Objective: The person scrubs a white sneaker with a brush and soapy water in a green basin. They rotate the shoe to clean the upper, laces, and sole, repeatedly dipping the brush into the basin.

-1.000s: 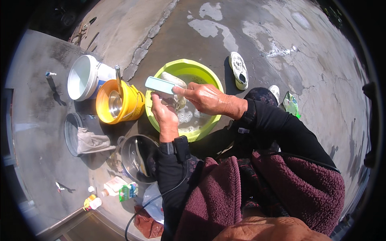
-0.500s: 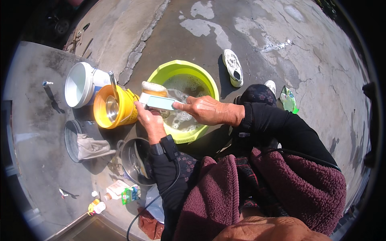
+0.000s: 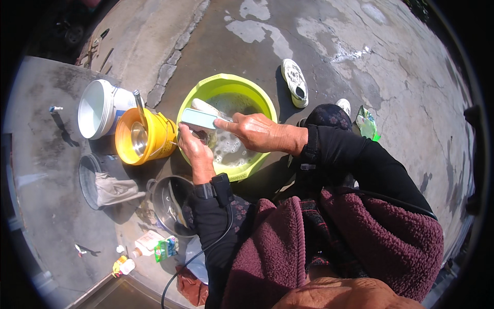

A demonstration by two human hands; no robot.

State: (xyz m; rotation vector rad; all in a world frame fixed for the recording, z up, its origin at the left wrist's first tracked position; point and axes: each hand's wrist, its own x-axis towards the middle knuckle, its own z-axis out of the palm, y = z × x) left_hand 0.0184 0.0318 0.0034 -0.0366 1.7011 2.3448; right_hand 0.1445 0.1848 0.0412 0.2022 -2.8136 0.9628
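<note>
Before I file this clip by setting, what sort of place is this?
Probably an outdoor yard: cracked concrete in bright sun, a yellow-green basin of sudsy water and a yellow bucket.

Compared with half a second ago, the light-blue brush (image 3: 199, 119) sits farther toward the far side of the lime-green basin (image 3: 266, 102), and the right hand (image 3: 260, 133) has moved the same way with it. The white shoe (image 3: 206, 107) has tipped: its brownish face, bared then, is now out of sight, and a slimmer white part slants out beyond the brush. The left hand (image 3: 197, 152) has shifted right, farther in over the basin. Through a turn of the view, the yellow bucket (image 3: 165, 136) appears farther left.
</note>
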